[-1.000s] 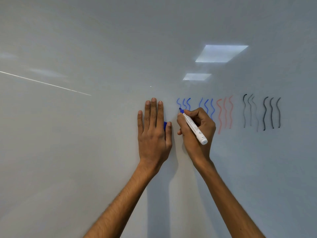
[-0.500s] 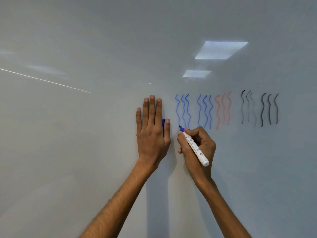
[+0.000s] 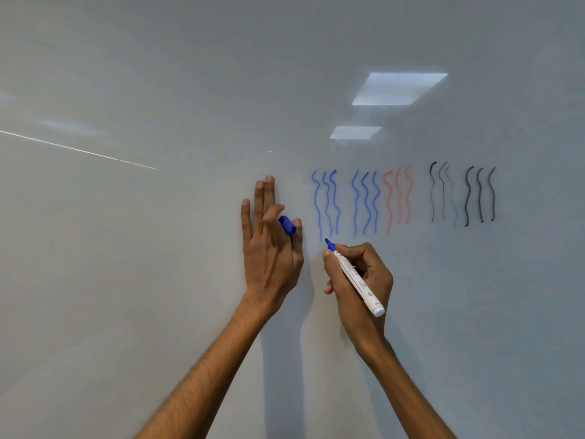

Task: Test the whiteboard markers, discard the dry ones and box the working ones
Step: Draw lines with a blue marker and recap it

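The test stroke looks done: the right hand [image 3: 376, 270], grip clamped on the blue whiteboard marker [image 3: 354, 277], holds its tip under three blue wavy lines [image 3: 326, 204] at 12 o'clock; next likely comes recapping with the cap [image 3: 287, 224] pinched by the left hand [image 3: 269, 248] at 9 o'clock.

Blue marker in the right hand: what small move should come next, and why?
Probably cap it: bring the blue cap, pinched in the left hand, onto the tip of the marker that the right hand grips. The three blue lines just above the tip look solid, so it seems to work and is likely ready for boxing.
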